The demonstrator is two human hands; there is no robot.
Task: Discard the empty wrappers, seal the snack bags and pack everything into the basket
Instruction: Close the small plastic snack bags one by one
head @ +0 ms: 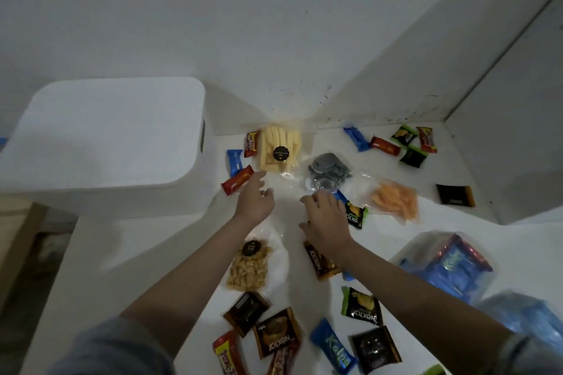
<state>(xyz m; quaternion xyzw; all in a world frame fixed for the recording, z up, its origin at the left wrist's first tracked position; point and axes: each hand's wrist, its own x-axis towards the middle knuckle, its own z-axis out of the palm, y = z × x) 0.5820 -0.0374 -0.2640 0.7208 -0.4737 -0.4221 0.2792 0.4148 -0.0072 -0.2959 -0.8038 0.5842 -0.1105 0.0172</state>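
Observation:
Snack packets lie scattered over a white surface [304, 298]. A clear bag of pale yellow sticks [280, 149] lies at the far middle, a clear bag of dark round cookies [327, 170] right of it, and a bag of orange sticks [394, 199] further right. A bag of nuts [249, 266] lies under my left forearm. My left hand [254, 202] hovers open just below the yellow-stick bag. My right hand [326, 216] is spread open, fingers loosely bent, beside the cookie bag; I cannot tell whether it touches clear plastic. A green packet [355, 215] lies at its right.
A white lidded bin [106, 137] stands at the left. A blue plastic bag of snacks [447, 265] lies at the right. Small wrappers lie at the far right [405, 141] and near the bottom [277, 333]. White walls close the back and right.

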